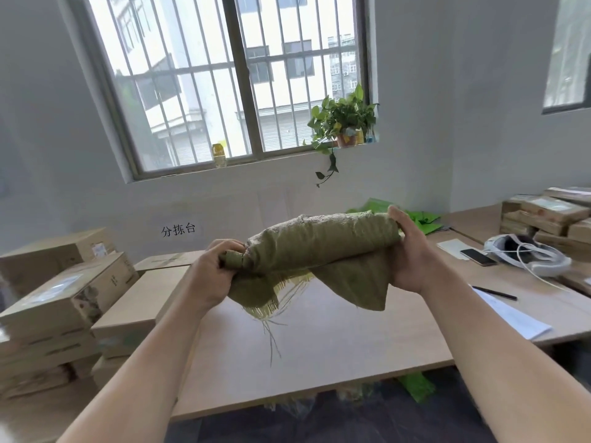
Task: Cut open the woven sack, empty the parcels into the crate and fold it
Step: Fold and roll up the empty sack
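Aloft, rolled woven sack (319, 244): left hand (212, 273), right hand (411, 254), each grip wrapped round end; right fingertips hidden.

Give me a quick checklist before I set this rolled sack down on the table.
1. The left hand grips the sack by its twisted end: ok.
2. The right hand holds the other end: ok.
3. Roll tidy: not ok, a corner and frayed threads hang loose.
4. Bare table under the sack: ok.
5. The phone and pen lie off to the right: ok.
6. Sack fully emptied: cannot tell.
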